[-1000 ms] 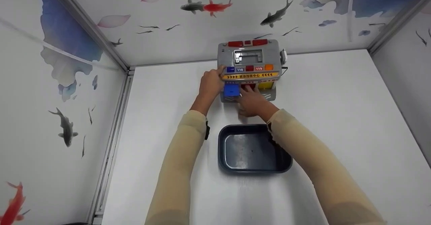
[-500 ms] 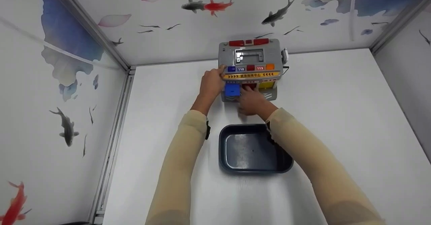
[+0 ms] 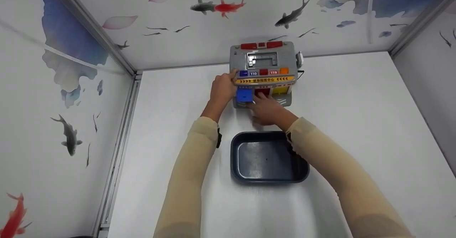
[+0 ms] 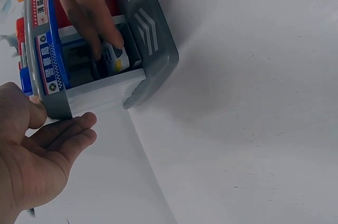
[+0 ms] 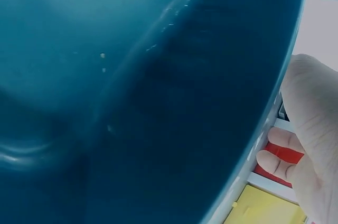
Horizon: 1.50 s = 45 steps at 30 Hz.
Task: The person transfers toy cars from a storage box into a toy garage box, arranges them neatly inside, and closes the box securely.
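A grey toy emergency station [image 3: 238, 58] stands against the back wall, with a blue door [image 3: 244, 95] swung up at its left bay. My left hand [image 3: 222, 88] grips the station's left front corner, the thumb and fingers on either side of the edge in the left wrist view. My right hand [image 3: 267, 109] reaches into the blue-door bay. There, in the left wrist view, its fingertips pinch a small white toy car [image 4: 117, 59] with dark and yellow patches, partly inside the bay. The other right fingers lie before the red door [image 5: 282, 152].
A dark blue plastic basin [image 3: 263, 159] sits on the white table just in front of the station, under the right forearm. The yellow door [image 3: 280, 90] is down at the right bay. A thin black crank [image 3: 301, 74] sticks out from the station's right side.
My right hand has drawn back slightly toward the basin, still at the left bay. The left hand keeps its grip, and the station stays in place.
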Motion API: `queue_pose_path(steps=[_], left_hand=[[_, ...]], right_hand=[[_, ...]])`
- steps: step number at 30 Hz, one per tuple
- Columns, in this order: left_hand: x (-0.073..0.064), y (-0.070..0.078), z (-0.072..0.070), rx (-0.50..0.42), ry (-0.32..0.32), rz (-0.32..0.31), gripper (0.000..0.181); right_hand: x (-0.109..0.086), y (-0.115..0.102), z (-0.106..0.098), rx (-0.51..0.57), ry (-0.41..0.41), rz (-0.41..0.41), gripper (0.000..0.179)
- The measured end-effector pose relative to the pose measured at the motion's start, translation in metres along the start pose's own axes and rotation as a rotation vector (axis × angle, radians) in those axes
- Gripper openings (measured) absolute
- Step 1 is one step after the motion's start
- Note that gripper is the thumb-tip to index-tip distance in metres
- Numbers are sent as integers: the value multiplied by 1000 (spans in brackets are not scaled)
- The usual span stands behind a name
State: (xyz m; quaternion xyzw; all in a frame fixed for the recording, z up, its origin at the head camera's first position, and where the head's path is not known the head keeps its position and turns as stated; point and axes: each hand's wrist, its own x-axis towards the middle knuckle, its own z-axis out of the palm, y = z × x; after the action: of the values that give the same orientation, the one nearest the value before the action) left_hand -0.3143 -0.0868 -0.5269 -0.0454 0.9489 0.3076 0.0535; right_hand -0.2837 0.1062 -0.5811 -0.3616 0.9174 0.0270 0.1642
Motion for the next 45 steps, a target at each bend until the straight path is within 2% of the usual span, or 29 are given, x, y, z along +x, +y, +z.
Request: queue_pose_path(steps=[8, 12, 21, 25, 31, 34, 38, 45], left_hand=[[-2, 2, -1, 16, 12, 15, 55], [-2, 4, -3, 22, 5, 1, 55], [0, 3, -1, 24, -2, -19, 60], [0, 3, -1, 21, -10, -29, 55], [-1, 4, -1, 27, -12, -31, 54], [-1, 3, -1, 22, -8, -28, 51], [-1, 2, -1, 29, 6, -9, 48], [0, 3, -2, 40, -2, 1, 48]], right_hand=[[-19, 3, 5, -1, 50, -72, 72], [-27, 9, 7, -2, 77, -106, 72], [-43, 21, 7, 59, 156, -127, 72], [-49, 24, 6, 64, 245, -178, 65], [-52, 22, 1, 10, 478, -236, 45], [-51, 19, -4, -25, 585, -232, 37], [-47, 15, -10, -64, 670, -200, 40], [-33, 6, -25, -7, 675, -106, 46]])
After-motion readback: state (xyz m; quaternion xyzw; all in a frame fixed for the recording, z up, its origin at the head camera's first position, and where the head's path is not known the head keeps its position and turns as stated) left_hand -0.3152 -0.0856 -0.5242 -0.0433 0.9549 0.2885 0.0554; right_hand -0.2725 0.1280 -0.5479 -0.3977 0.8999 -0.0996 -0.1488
